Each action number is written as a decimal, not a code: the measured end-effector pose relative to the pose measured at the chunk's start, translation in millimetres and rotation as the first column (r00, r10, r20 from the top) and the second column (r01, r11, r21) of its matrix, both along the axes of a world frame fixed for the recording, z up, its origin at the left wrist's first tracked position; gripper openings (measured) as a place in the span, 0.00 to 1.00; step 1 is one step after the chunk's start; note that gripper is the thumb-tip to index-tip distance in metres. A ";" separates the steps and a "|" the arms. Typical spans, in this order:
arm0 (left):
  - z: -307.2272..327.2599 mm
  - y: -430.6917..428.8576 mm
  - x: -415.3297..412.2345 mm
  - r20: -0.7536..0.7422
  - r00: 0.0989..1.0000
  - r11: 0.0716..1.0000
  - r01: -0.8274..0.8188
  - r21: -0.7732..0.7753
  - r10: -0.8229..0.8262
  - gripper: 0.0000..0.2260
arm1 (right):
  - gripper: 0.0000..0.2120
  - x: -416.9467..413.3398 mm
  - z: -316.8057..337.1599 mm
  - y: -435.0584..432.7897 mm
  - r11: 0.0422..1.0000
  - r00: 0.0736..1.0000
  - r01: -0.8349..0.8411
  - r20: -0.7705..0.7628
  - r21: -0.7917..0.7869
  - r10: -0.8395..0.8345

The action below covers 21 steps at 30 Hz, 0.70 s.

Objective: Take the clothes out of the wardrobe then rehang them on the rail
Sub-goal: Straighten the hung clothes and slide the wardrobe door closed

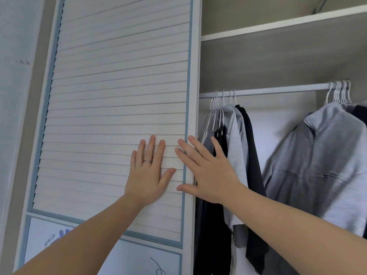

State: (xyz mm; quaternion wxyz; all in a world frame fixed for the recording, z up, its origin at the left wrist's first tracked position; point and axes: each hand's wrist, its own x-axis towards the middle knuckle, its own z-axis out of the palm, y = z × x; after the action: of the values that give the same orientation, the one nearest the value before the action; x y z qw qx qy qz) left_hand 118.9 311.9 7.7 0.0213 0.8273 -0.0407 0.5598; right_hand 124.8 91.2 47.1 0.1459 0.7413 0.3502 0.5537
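Soft, even light with a cool tint, no glare; source not visible. Slatted door point(119, 96) is evenly lit, the wardrobe point(278, 56) interior dimmer. Grey shirt point(317, 165) is smeared by motion blur. Wide-angle distortion: door edges lean, rail point(268, 90) tilts.

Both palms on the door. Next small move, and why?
Probably push the white slatted wardrobe door leftward. The left hand and right hand lie flat, fingers straight, at its blue-trimmed edge. The nearest grey and black shirts on white hangers hang right beside that edge on the metal rail, so more clearance likely helps.
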 end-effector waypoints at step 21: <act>-3.2 -109.6 7.3 0.041 0.997 0.991 0.067 0.114 -0.072 0.32 | 0.43 -20.1 2.0 -129.8 0.980 0.981 0.195 -0.016 -0.032 -0.196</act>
State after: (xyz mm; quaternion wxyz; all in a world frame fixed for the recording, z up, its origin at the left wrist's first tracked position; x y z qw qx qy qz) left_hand 126.3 202.4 4.5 -0.0065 0.8123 -0.1014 0.5743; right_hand 104.7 -38.6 49.2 0.2074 0.7749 0.2854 0.5244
